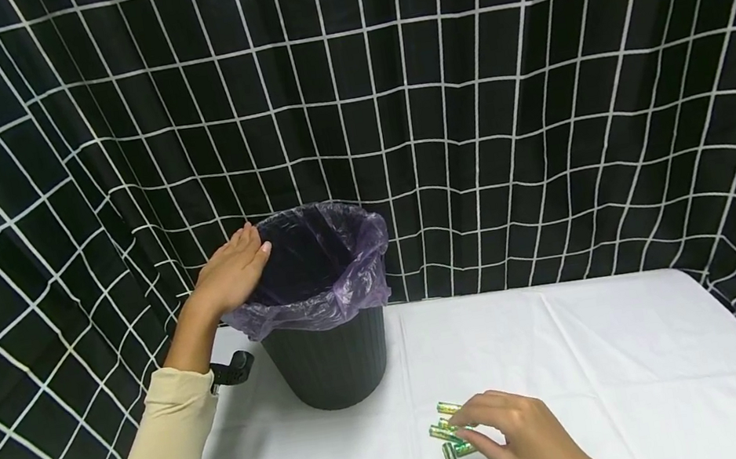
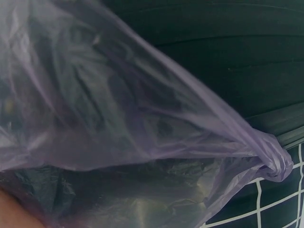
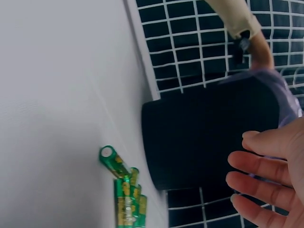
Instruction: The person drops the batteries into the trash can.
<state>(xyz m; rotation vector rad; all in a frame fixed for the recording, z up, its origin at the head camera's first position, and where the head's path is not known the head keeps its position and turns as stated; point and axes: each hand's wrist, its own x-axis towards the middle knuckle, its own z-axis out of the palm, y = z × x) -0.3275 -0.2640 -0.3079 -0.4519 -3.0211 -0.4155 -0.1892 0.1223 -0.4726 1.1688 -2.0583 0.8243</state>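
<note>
We see our right hand point(image 1: 528, 439) at about 5 o'clock on the table, fingers relaxed and bent over a small pile of green batteries point(image 1: 450, 435) with gold markings, touching but not gripping them. The batteries lie in front of the black bin point(image 1: 328, 362), toward 5 o'clock from it. Our left hand point(image 1: 232, 272) rests flat and released on the bin's rim, on the purple bag point(image 1: 328, 299) that lines it. The table has a white cloth point(image 1: 608, 352). Behind it hangs a black curtain point(image 1: 461, 88) with white grid lines.

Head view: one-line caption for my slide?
Left hand rests on the lined bin rim; right hand reaches the batteries on the table.
</note>
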